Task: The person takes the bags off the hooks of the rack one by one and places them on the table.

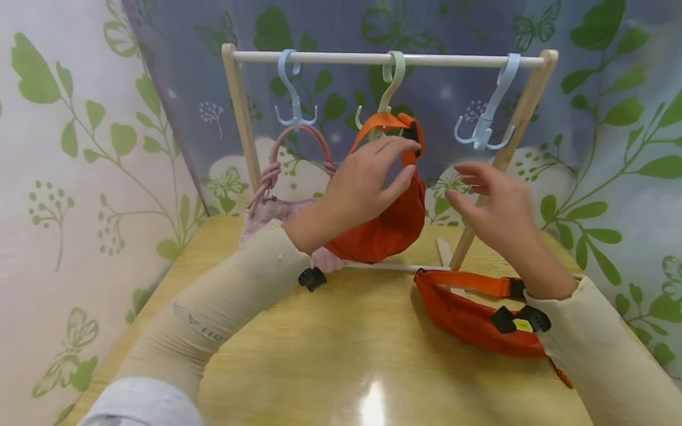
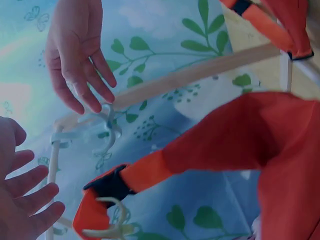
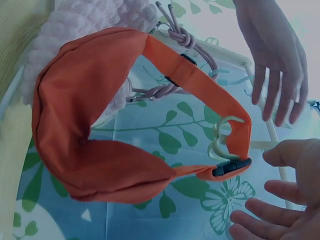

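Observation:
An orange waist bag [image 1: 389, 228] hangs by its strap [image 3: 200, 82] from the pale green hook [image 1: 393, 77] in the middle of a wooden rack's rod [image 1: 341, 58]. My left hand [image 1: 373, 177] hovers open just in front of the strap's top, fingers relaxed. In the wrist views it is apart from the strap. To the right of the bag, my right hand [image 1: 487, 198] is held up open with spread fingers and holds nothing. The strap's black buckle [image 3: 231, 166] sits beside the green hook [image 3: 225, 135].
A pink knitted bag [image 1: 277, 207] hangs from the left blue hook [image 1: 292, 94]. The right blue hook [image 1: 492, 112] carries nothing. A second orange waist bag [image 1: 469, 316] lies on the wooden table [image 1: 346, 343] under my right forearm. Leaf-patterned cloth hangs behind.

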A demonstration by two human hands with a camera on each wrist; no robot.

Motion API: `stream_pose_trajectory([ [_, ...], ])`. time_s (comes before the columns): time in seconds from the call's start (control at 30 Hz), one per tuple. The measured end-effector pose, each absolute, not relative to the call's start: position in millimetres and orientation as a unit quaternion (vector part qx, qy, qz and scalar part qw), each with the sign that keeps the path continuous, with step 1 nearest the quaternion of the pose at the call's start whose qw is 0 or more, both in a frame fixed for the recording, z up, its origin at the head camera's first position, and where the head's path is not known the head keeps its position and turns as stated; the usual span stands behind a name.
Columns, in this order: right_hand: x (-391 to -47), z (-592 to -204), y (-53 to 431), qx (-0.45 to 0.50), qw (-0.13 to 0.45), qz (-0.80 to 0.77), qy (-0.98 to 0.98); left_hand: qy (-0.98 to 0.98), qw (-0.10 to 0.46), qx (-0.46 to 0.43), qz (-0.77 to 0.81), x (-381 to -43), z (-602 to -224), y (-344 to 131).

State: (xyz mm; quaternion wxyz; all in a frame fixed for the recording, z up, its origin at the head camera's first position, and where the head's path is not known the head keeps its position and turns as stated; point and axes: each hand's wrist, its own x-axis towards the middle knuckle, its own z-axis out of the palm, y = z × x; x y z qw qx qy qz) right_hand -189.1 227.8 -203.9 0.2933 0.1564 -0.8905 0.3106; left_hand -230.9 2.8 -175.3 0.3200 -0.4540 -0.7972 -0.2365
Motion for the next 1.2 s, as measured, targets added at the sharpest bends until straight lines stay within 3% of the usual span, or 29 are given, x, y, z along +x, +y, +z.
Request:
stream_pose_trajectory([
  [0.67,-232.5,-175.3,200.1,0.158,0.256,0.305,-0.904,-0.785,0.413,-0.413,-0.210,-275.6,-114.7,-13.3],
  [1.2,-270.5,-174.0,192.6,0.128,0.205,0.321,-0.916,-0.821,0.396,-0.404,-0.070,-317.7,-89.3,-16.1],
])
